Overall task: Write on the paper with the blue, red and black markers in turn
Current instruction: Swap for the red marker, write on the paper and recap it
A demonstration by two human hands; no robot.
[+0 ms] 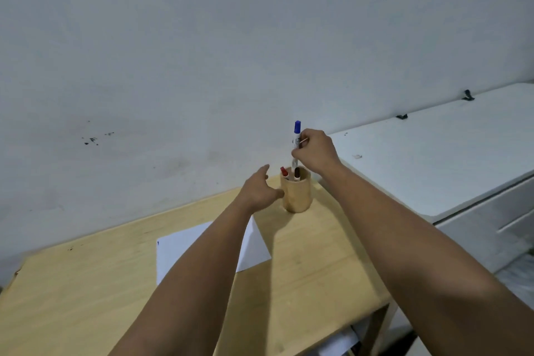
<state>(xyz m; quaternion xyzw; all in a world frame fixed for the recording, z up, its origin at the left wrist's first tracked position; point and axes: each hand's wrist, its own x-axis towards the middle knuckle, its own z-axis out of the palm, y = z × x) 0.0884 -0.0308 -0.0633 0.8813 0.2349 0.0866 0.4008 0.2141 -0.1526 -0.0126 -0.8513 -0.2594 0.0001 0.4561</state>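
A round wooden pen cup (297, 196) stands at the far side of the light wooden table (318, 266). My right hand (316, 150) pinches the blue marker (296, 136) by its white barrel; the marker is upright, with its lower end still inside the cup. The red marker (284, 172) and the black marker (297, 174) stand in the cup. My left hand (260, 191) rests against the cup's left side, fingers spread. A white sheet of paper (185, 248) lies on the table, partly hidden under my left forearm.
A white cabinet or chest (433, 162) stands to the right of the table, its top a little higher. A pale wall runs behind the table. The table's right edge and a leg show at the lower right.
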